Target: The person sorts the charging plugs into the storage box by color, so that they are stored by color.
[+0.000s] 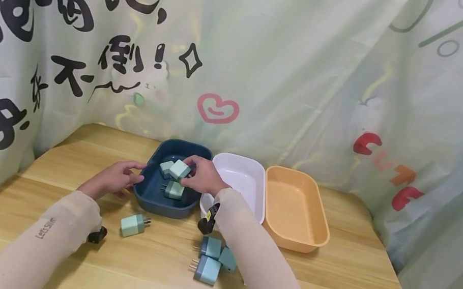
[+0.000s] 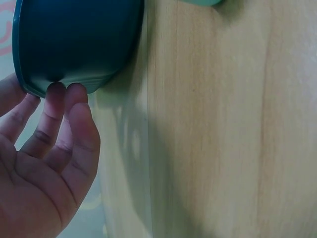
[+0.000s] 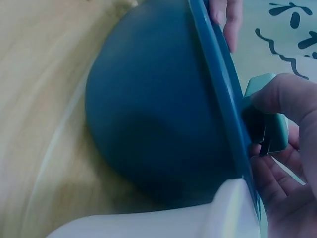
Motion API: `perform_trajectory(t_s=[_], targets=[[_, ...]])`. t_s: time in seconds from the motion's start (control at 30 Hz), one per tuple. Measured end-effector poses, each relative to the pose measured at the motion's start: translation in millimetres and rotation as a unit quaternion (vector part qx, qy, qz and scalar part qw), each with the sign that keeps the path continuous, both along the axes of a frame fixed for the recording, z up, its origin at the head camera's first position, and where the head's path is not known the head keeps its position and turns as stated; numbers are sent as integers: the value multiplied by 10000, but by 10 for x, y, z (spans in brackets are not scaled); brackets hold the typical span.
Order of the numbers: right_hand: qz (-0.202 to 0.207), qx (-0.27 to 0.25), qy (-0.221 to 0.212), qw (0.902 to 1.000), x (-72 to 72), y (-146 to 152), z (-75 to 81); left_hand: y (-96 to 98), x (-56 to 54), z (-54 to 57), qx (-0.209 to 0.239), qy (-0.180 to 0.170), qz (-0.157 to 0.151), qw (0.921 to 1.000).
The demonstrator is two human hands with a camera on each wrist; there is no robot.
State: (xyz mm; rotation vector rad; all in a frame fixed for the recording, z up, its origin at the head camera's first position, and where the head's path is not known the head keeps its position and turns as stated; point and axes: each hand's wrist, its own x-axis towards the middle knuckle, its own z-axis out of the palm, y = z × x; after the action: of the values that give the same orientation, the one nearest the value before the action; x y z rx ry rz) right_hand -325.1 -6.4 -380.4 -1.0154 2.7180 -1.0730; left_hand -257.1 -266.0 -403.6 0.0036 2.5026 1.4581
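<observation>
My right hand (image 1: 207, 176) pinches a pale green plug-in charger (image 1: 179, 170) between thumb and fingers, over the dark blue tray (image 1: 166, 209). In the right wrist view, this charger (image 3: 267, 124) appears just past the tray's rim. Inside the tray are two more chargers: a green one with its prongs to the left (image 1: 174, 190), and another (image 1: 165, 168) partly behind the held one. Fingertips of my left hand (image 1: 116, 178) touch the tray's left outer side; the left wrist view shows them against the blue wall (image 2: 79, 44).
A white tray (image 1: 243, 167) stands right of the blue one, with a yellow-orange tray (image 1: 295, 202) beyond it. One green charger (image 1: 133, 225) lies in front on the wooden table (image 1: 152, 275). Blue chargers (image 1: 207, 269) cluster near my right forearm. A printed curtain (image 1: 295, 73) hangs behind.
</observation>
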Motion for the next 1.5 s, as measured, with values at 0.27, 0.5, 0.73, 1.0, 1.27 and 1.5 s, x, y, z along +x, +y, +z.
perform_trajectory(t_s=[0.27,0.5,0.73,1.0,1.27,1.5], targets=[[-334,359,-139,9987,-84,-12,-6,1,-9,11,8,-45,-7,10000],[-413,522,-170,9976,-115,-26,-6,1,2,15,-1,-27,-39,10000],[-367,742,35,9966,-142,-31,-15,20,20,21,-46,-51,-27,10000],[-335,434,-255,9982,-142,-19,-17,5,13,31,-51,-69,-1,10000],[-8,129,-370,9992,-90,30,-18,1,-17,18,-77,-97,31,9999],[241,158,-348,9990,19,55,-23,-2,-5,12,-46,-88,-32,9999]])
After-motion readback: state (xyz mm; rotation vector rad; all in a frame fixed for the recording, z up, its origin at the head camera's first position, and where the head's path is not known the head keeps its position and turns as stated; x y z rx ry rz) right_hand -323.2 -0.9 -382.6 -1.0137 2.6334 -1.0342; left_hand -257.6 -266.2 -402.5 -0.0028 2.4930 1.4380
